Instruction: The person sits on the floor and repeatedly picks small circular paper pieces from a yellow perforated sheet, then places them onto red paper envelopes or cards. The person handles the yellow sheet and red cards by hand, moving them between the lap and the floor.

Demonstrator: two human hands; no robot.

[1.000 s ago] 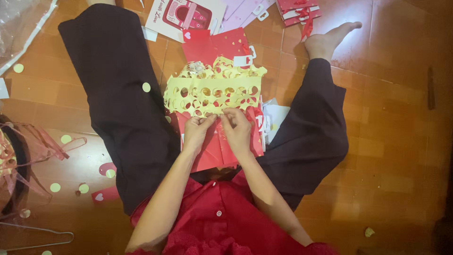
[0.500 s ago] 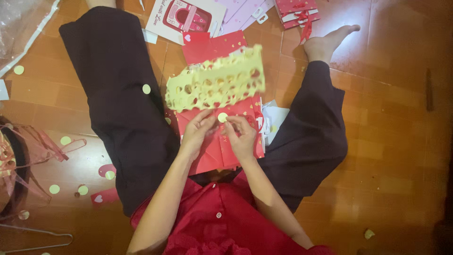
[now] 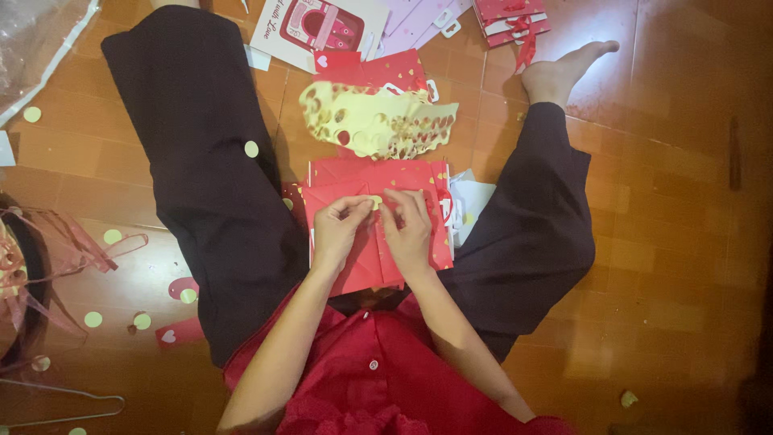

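While resting on the red envelopes point(image 3: 374, 234), the left hand point(image 3: 338, 229) and right hand point(image 3: 409, 229) are pinching a small yellow sticker point(image 3: 375, 201) between curled fingertips.

Between the person's spread legs a stack of envelopes point(image 3: 378, 229) lies on the floor point(image 3: 668, 242), with both hands resting on it: left hand point(image 3: 338, 229) beside right hand point(image 3: 409, 229). Beyond the stack lies a punched sheet point(image 3: 374, 121); farther off, packets point(image 3: 322, 24). Round stickers point(image 3: 113, 236) are scattered left.

Matt red paper envelopes point(image 3: 378, 234), a punched pale-yellow paper sheet point(image 3: 374, 121), glossy brown floor tiles point(image 3: 668, 242), dark cloth trousers point(image 3: 205, 161)
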